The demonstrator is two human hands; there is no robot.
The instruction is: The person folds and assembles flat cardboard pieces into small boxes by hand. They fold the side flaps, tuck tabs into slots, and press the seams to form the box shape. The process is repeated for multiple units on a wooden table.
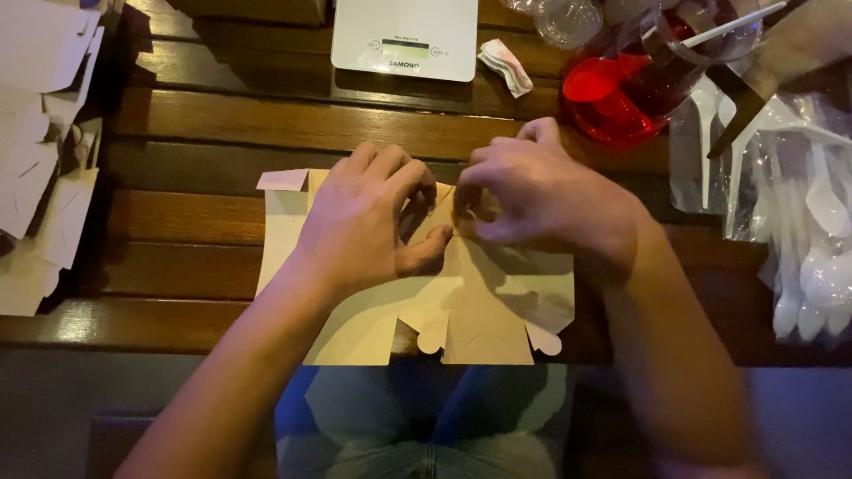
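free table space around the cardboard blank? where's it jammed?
Bare slats lie left of the cardboard blank, up to the paper stack, and between both hands and the scale. Right side is jammed: red container, bagged plastic spoons. Left hand and right hand cover the blank's upper middle.
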